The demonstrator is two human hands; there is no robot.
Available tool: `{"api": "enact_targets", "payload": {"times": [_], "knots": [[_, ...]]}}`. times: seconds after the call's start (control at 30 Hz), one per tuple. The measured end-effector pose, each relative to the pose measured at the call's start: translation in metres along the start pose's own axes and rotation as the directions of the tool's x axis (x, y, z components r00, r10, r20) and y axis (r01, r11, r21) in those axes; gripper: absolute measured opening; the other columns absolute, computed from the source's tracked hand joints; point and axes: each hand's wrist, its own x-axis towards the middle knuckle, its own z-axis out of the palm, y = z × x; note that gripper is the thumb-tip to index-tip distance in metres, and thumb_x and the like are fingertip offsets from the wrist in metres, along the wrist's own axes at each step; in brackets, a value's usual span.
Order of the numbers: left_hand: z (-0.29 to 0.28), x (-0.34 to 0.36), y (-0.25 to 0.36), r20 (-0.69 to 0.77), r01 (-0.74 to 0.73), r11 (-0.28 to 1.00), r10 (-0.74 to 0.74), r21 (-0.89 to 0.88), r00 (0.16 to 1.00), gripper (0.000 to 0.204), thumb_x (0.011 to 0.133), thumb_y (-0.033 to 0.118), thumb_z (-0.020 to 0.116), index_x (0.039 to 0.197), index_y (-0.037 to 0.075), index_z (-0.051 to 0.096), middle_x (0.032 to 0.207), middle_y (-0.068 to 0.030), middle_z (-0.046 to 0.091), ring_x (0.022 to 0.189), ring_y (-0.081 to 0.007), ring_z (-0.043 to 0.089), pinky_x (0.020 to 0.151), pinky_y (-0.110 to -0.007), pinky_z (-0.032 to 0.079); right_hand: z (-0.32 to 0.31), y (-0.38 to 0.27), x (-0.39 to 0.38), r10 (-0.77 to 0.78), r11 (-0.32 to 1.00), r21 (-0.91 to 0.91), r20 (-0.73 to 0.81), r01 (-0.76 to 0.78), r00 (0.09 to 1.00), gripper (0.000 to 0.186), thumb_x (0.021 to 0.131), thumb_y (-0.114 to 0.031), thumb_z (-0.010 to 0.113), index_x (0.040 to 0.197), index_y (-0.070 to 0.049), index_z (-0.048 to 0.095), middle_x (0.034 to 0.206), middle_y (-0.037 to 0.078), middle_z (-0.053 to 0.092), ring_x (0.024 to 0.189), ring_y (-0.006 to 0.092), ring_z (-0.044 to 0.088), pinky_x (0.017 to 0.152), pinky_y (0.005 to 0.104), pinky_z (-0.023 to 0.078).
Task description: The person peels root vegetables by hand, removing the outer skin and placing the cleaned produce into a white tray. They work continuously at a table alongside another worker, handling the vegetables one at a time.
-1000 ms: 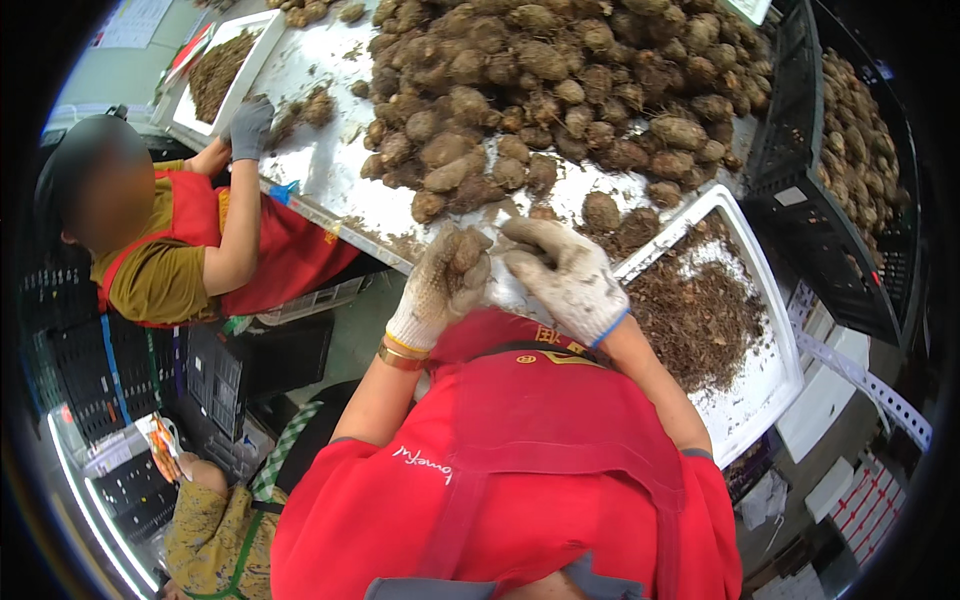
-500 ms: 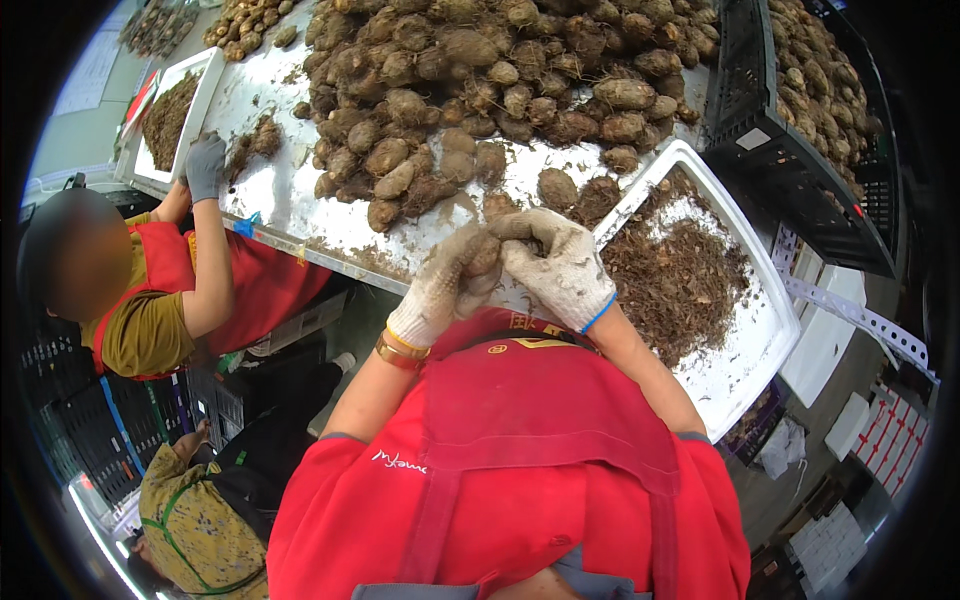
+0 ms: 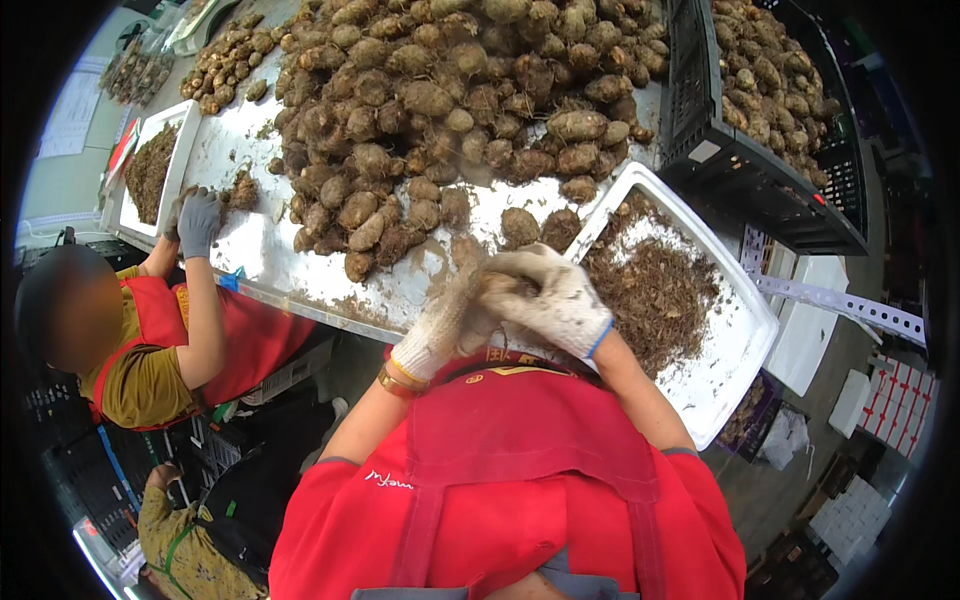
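Observation:
In front of my red apron, both gloved hands meet at the near edge of the metal table. My left hand [image 3: 452, 312], in a dirty white knit glove, is closed with its fingers curled against the right. My right hand [image 3: 553, 292], gloved alike with a blue cuff edge, bends its fingers round the same spot. Between them is a brown, hairy taro [image 3: 522, 287], mostly hidden by the fingers. Just beyond lie two loose taros [image 3: 519, 227], and behind them rises a large heap of rough taros [image 3: 400, 110].
A white tray [image 3: 745, 330] of brown peelings [image 3: 655, 290] stands right of my hands. Behind it, a black crate [image 3: 750, 160] borders more taros. At left, a co-worker in a red apron has gloved hands [image 3: 199, 220] near a second white tray [image 3: 188, 130].
The whole view has shifted, so the table and trays sit further left. My right fingers have turned over the taro, and my left hand is blurred by motion. The co-worker's hands have lowered.

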Motion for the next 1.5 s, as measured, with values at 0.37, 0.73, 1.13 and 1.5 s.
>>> {"api": "enact_targets", "payload": {"times": [0.37, 0.73, 1.13, 1.5], "knots": [[-0.034, 0.017, -0.004, -0.011, -0.168, 0.921, 0.183, 0.351, 0.983, 0.034, 0.098, 0.033, 0.051, 0.113, 0.003, 0.058, 0.082, -0.0015, 0.059, 0.067, -0.0102, 0.054, 0.059, -0.024, 0.043, -0.265, 0.024, 0.002, -0.521, 0.672, -0.64, -0.766, -0.371, 0.376, 0.041, 0.085, -0.013, 0.068, 0.125, -0.01, 0.06, 0.124, 0.015, 0.051, 0.108, 0.0216, 0.058, 0.088, 0.0316, 0.053], [-0.058, 0.05, 0.018, 0.391, -0.338, -0.243, 0.778, 0.909, 0.492, 0.029, 0.092, 0.022, 0.057, 0.106, -0.003, 0.061, 0.086, -0.0177, 0.063, 0.065, -0.0201, 0.062, 0.054, -0.033, 0.051, -0.036, 0.05, -0.037, -0.043, 0.925, -0.371, -0.317, -0.082, 0.948, 0.049, 0.086, -0.027, 0.066, 0.13, -0.01, 0.053, 0.131, 0.019, 0.052, 0.116, 0.0343, 0.056, 0.095, 0.0387, 0.05], [-0.013, 0.042, -0.003, 0.17, -0.289, 0.213, 0.446, 0.933, 0.879, 0.069, 0.078, 0.021, 0.076, 0.131, -0.004, 0.041, 0.116, -0.0178, 0.057, 0.099, -0.0217, 0.06, 0.084, -0.032, 0.052, 0.0, 0.037, -0.043, -0.026, 0.989, -0.147, -0.312, -0.021, 0.95, 0.038, 0.083, -0.018, 0.066, 0.119, -0.01, 0.06, 0.115, 0.018, 0.059, 0.1, 0.0365, 0.061, 0.084, 0.0406, 0.051], [0.003, 0.019, -0.003, 0.27, -0.36, 0.868, 0.277, 0.341, 0.922, 0.057, 0.085, 0.013, 0.068, 0.134, -0.002, 0.043, 0.128, -0.0156, 0.052, 0.113, -0.0211, 0.054, 0.094, -0.03, 0.047, 0.014, 0.032, -0.027, -0.12, 0.981, 0.087, -0.423, 0.172, 0.898, 0.042, 0.083, -0.024, 0.07, 0.119, -0.005, 0.061, 0.11, 0.019, 0.059, 0.092, 0.0307, 0.064, 0.078, 0.0355, 0.053]]}}
